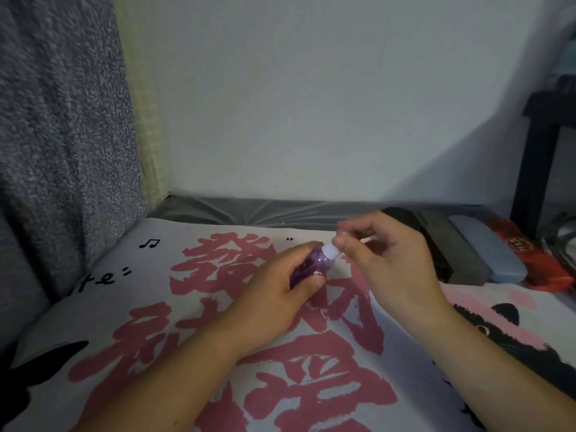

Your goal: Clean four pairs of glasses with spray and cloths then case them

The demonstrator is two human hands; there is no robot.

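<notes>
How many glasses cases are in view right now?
4, side by side at the right: a black case, a dark grey case, a light blue case, a red case. Others may be hidden.

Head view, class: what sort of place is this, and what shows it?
Probably a bedroom: the printed sheet lies over a bed against a plain wall, with a curtain beside it.

We have one head-worn view, facing forward and down, close over the printed cloth (218,353); wall (311,104) at twelve o'clock, curtain (62,135) at ten o'clock.
</notes>
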